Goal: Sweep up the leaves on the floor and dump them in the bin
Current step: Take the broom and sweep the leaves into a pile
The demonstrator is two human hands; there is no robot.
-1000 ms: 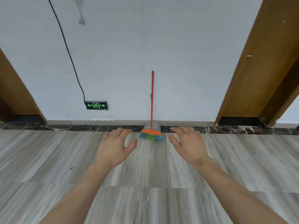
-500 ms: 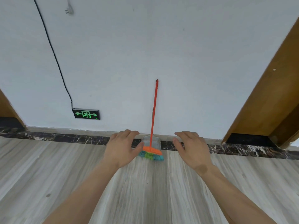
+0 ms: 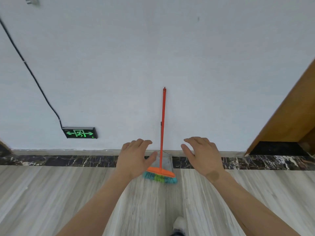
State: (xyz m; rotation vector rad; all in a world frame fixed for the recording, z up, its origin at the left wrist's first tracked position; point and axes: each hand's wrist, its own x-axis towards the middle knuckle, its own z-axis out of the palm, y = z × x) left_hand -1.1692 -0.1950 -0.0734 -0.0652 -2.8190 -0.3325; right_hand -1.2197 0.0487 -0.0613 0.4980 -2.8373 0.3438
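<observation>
A broom (image 3: 162, 126) with a red-orange handle leans upright against the white wall. Its orange head with blue and green bristles (image 3: 160, 177) rests on the wood-look floor. Behind the head stands a grey metal dustpan (image 3: 166, 160) against the skirting. My left hand (image 3: 135, 157) hovers just left of the broom head, fingers apart, holding nothing. My right hand (image 3: 202, 155) is held out to the right of the handle, also open and empty. No leaves or bin are in view.
A green exit sign (image 3: 80, 133) sits low on the wall at left, with a black cable (image 3: 30, 72) running up from it. A wooden door frame (image 3: 288, 116) stands at right. A dark marble strip (image 3: 59, 160) edges the floor. My shoe (image 3: 179, 224) shows below.
The view has come closer to the wall and broom. Both hands have advanced toward the broom, staying open on either side of it.
</observation>
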